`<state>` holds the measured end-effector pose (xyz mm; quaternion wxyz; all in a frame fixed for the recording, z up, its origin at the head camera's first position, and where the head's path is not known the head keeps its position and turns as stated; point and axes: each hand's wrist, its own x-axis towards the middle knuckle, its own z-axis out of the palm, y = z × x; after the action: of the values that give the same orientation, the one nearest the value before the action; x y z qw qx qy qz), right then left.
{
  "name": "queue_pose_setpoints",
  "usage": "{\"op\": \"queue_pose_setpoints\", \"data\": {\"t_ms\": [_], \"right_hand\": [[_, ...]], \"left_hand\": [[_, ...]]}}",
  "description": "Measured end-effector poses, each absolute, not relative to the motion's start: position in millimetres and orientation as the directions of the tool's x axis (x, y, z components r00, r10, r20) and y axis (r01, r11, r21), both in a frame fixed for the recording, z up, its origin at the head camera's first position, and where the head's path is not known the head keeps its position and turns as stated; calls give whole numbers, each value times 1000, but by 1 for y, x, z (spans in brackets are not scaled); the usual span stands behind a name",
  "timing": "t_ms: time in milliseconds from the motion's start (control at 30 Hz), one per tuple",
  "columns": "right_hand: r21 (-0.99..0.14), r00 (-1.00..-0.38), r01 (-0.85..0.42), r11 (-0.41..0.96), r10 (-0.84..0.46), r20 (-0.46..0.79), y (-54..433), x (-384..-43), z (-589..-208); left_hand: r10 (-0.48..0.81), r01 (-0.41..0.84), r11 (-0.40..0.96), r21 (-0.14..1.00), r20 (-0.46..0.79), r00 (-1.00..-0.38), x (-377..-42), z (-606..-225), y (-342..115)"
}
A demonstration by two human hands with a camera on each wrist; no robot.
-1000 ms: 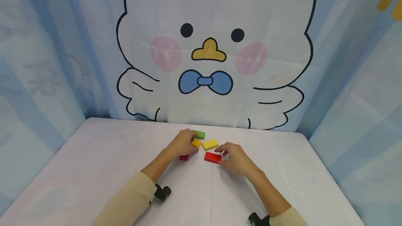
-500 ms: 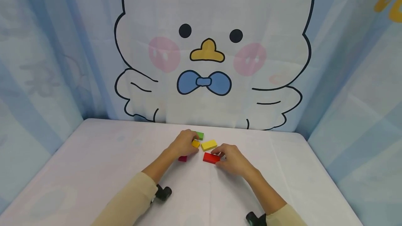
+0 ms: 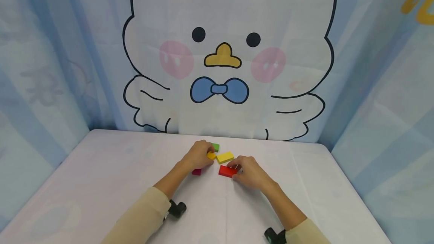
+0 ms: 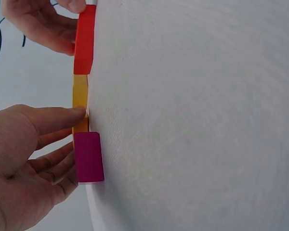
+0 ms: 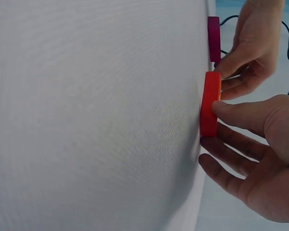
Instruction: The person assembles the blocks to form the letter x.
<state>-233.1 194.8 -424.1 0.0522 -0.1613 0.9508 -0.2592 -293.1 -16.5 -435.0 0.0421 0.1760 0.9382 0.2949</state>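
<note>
My left hand pinches a small orange block between thumb and fingers; the hand hides part of it. Close to that wrist side lies a magenta block, partly covered by the hand in the head view. My right hand grips the right end of a red block, its thumb on the near face in the right wrist view and fingers at the end and behind. A yellow block lies between the hands, its left corner right at the orange block. Behind the left fingers a green block shows in part.
All the blocks lie on a white-covered table, near its far edge. A curtain with a cartoon bird hangs behind that edge, and more cloth flanks both sides. Small black wrist cameras sit below the hands.
The right hand has moved slightly left and its fingers have closed onto the red block. The left hand stays at the orange block, which now sits right against the yellow block's corner.
</note>
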Motion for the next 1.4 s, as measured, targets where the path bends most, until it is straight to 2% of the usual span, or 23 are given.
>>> {"op": "queue_pose_setpoints", "data": {"t_ms": [433, 1033, 1400], "right_hand": [[-503, -949, -251, 827, -312, -39, 191, -232, -420], [-500, -954, -227, 836, -293, -56, 190, -233, -420], [-497, -951, -233, 836, -302, -63, 191, -234, -420]], "left_hand": [[335, 300, 761, 576, 47, -941, -292, -430, -22], [323, 294, 733, 613, 66, -944, -275, -415, -27], [319, 259, 715, 650, 26, -947, -258, -411, -28]]}}
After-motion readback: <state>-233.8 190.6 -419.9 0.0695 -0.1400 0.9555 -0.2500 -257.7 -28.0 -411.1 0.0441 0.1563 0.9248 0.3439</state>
